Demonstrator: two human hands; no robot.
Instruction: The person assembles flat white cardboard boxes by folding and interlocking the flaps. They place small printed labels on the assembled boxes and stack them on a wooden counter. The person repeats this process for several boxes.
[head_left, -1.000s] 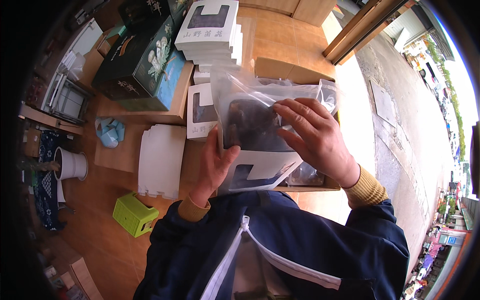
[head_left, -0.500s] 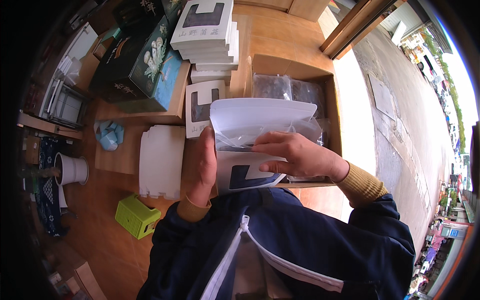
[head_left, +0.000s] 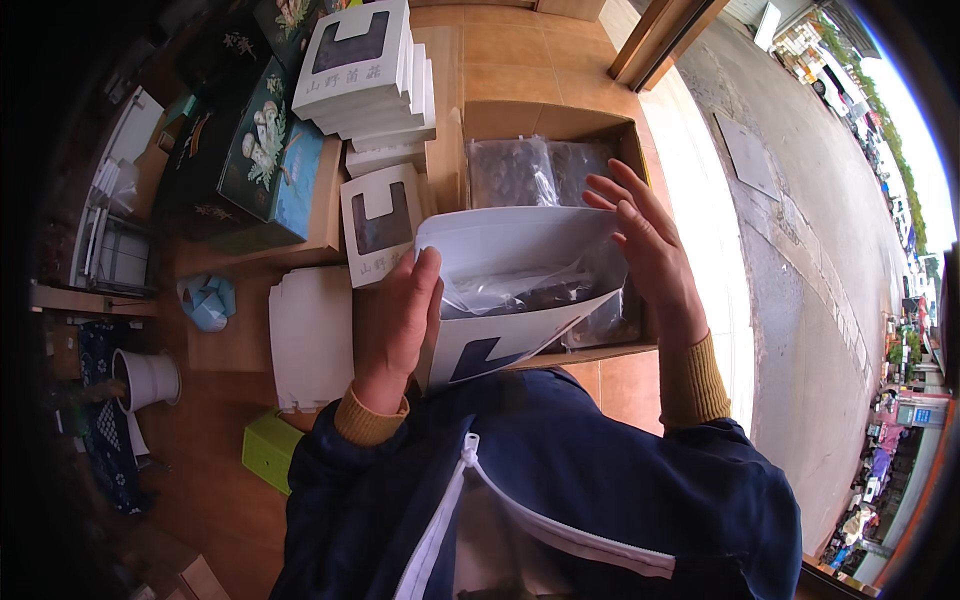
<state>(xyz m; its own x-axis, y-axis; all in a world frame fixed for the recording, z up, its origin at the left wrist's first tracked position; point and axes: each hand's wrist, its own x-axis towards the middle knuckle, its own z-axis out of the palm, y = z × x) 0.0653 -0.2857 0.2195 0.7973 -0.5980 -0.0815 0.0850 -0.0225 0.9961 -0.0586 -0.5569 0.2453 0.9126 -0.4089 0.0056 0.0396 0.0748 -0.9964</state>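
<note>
An upright white cardboard box with a dark window in its front stands against my lap, lid flap raised at the back. A clear plastic bag with dark contents lies inside it. My left hand grips the box's left side, thumb at the top edge. Fingers spread, my right hand is at the box's right end, holding nothing; whether it touches the edge is hard to tell. Behind the box, an open brown carton holds several clear bags of dark contents.
Stacked white window boxes stand at the back left, with a single white box in front. Flat white cardboard pieces lie left of my arm. Farther left are large dark cartons, a green stool and a white pot.
My right hand has come out of the box and moved to its right end, fingers spreading. My left hand has closed on the left side. The bag now sits lower inside the box.
</note>
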